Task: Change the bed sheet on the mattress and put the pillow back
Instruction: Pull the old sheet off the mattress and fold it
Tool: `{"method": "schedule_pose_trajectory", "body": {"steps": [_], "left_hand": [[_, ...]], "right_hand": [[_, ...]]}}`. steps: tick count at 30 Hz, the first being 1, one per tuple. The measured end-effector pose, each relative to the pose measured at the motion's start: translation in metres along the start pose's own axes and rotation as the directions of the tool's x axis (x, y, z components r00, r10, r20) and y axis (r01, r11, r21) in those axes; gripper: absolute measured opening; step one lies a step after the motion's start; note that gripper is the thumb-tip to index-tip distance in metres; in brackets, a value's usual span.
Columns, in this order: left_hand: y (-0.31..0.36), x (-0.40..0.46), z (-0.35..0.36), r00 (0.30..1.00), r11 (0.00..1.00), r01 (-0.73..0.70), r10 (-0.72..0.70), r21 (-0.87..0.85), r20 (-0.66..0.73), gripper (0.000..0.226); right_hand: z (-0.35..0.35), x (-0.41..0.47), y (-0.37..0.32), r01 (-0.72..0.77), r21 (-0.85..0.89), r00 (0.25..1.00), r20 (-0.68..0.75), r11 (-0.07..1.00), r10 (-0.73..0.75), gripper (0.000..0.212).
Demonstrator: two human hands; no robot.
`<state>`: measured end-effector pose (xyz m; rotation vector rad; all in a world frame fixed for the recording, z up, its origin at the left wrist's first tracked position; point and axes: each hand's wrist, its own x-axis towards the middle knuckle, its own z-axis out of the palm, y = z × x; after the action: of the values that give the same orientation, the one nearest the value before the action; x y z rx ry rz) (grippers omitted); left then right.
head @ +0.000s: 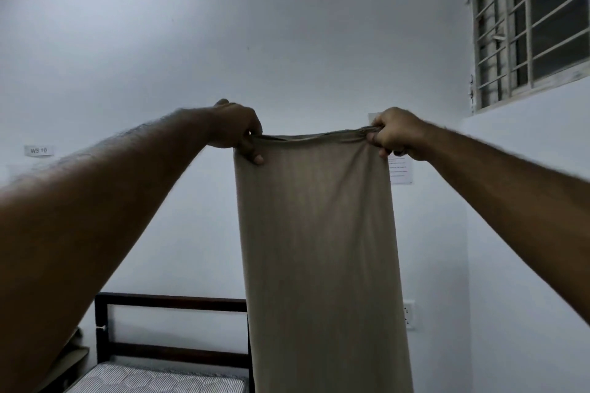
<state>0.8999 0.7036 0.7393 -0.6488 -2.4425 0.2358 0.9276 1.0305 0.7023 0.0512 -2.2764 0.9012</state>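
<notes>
A beige bed sheet [319, 249] hangs folded in a long strip in front of me, reaching below the frame's bottom edge. My left hand [238, 129] pinches its top left corner and my right hand [394, 134] grips its top right corner, both arms stretched forward at about chest height. Below on the left lies the bare grey patterned mattress [153, 380], partly hidden by the sheet. No pillow shows in view.
A dark metal bed headboard [172, 303] stands against the white back wall. A barred window [530, 25] is at the upper right. A paper notice [400, 171] and a wall socket [409, 314] are on the wall; some beige cloth [75, 351] lies at the left.
</notes>
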Motion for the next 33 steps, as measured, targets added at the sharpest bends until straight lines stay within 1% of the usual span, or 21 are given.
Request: {"method": "schedule_pose_trajectory", "body": {"steps": [1, 3, 4, 5, 6, 7, 8, 10, 13, 14, 15, 17, 18, 19, 22, 24, 27, 29, 31, 32, 33], "left_hand": [[0.003, -0.002, 0.000, 0.999, 1.000, -0.003, 0.003, 0.011, -0.042, 0.042], [0.008, -0.004, -0.003, 0.945, 1.000, 0.009, -0.008, 0.002, -0.328, 0.035], [0.013, -0.005, -0.007, 0.866, 0.999, 0.026, -0.036, -0.026, -0.498, 0.027], [0.015, -0.006, -0.012, 0.801, 0.997, 0.038, -0.067, -0.061, -0.595, 0.022], [0.015, -0.006, -0.014, 0.800, 0.995, 0.053, -0.090, -0.080, -0.593, 0.022], [0.015, -0.006, -0.014, 0.841, 0.995, 0.076, -0.098, -0.062, -0.533, 0.024], [0.014, -0.006, -0.014, 0.879, 0.996, 0.089, -0.091, -0.025, -0.469, 0.026], [0.013, -0.007, -0.009, 0.894, 0.993, 0.114, -0.111, -0.019, -0.435, 0.030], [0.017, -0.004, -0.001, 0.869, 0.986, 0.154, -0.106, 0.061, -0.483, 0.036], [0.021, -0.003, 0.000, 0.857, 0.978, 0.165, -0.080, 0.124, -0.510, 0.036], [0.024, -0.001, 0.000, 0.830, 0.968, 0.186, -0.064, 0.168, -0.553, 0.033], [0.029, 0.004, -0.005, 0.740, 0.960, 0.248, -0.101, 0.130, -0.666, 0.021], [0.030, 0.007, -0.007, 0.734, 0.970, 0.238, -0.140, 0.058, -0.665, 0.018], [0.030, 0.010, -0.009, 0.766, 0.979, 0.200, -0.183, -0.041, -0.616, 0.017], [0.023, 0.006, -0.013, 0.948, 0.959, 0.095, -0.170, -0.268, -0.270, 0.022], [0.022, -0.007, -0.004, 0.993, 0.969, 0.058, -0.082, -0.241, -0.088, 0.036], [0.018, -0.012, 0.011, 0.995, 0.982, 0.063, -0.076, -0.176, -0.065, 0.039], [0.015, -0.011, 0.008, 0.957, 0.971, 0.076, -0.134, -0.226, -0.258, 0.034], [0.018, -0.010, -0.005, 0.817, 0.972, 0.038, -0.163, -0.231, -0.554, 0.024], [0.023, -0.010, -0.009, 0.728, 0.976, 0.009, -0.157, -0.219, -0.668, 0.021], [0.028, -0.011, -0.013, 0.676, 0.975, -0.018, -0.151, -0.222, -0.721, 0.020]], "right_hand": [[0.003, 0.000, 0.002, 0.030, 0.002, 0.997, -0.077, 1.000, -0.029, 0.012], [0.007, -0.002, 0.005, 0.114, -0.059, 0.941, -0.314, 0.992, -0.127, 0.016], [0.009, -0.003, 0.006, 0.129, -0.096, 0.935, -0.319, 0.987, -0.153, 0.017], [0.012, -0.005, 0.006, 0.132, -0.114, 0.963, -0.220, 0.985, -0.155, 0.019], [0.013, -0.007, 0.009, 0.128, -0.117, 0.987, -0.077, 0.985, -0.138, 0.021], [0.011, -0.007, 0.009, 0.133, -0.117, 0.989, -0.042, 0.984, -0.138, 0.023], [0.005, -0.003, 0.007, 0.143, -0.130, 0.978, -0.134, 0.981, -0.161, 0.018], [-0.011, 0.005, 0.003, 0.124, -0.087, 0.946, -0.291, 0.988, -0.145, 0.008], [-0.020, 0.004, 0.002, 0.005, -0.020, 0.999, -0.052, 1.000, -0.006, 0.014], [-0.022, 0.004, 0.000, -0.001, 0.007, 0.998, -0.055, 1.000, 0.001, 0.015], [-0.025, 0.004, -0.004, 0.024, 0.037, 0.992, -0.125, 0.999, -0.019, 0.014], [-0.032, 0.011, -0.018, 0.066, 0.136, 0.969, -0.244, 0.988, -0.031, 0.009], [-0.033, 0.016, -0.024, 0.034, 0.228, 0.976, -0.216, 0.973, 0.017, 0.009], [-0.033, 0.018, -0.029, -0.030, 0.310, 0.985, -0.151, 0.950, 0.081, 0.015], [-0.020, 0.011, -0.024, -0.234, 0.406, 0.972, 0.113, 0.883, 0.206, 0.038], [-0.005, -0.002, -0.009, -0.233, 0.415, 0.969, 0.173, 0.880, 0.175, 0.030], [0.013, -0.015, 0.006, -0.170, 0.402, 0.977, 0.189, 0.900, 0.100, 0.028], [0.009, -0.004, -0.006, -0.136, 0.445, 0.988, 0.123, 0.885, 0.091, 0.030], [-0.007, 0.012, -0.029, -0.060, 0.556, 0.995, -0.032, 0.829, 0.093, 0.030], [-0.015, 0.018, -0.042, 0.025, 0.594, 0.985, -0.150, 0.804, 0.080, 0.028], [-0.022, 0.019, -0.050, 0.121, 0.590, 0.962, -0.268, 0.798, 0.051, 0.025]]}}
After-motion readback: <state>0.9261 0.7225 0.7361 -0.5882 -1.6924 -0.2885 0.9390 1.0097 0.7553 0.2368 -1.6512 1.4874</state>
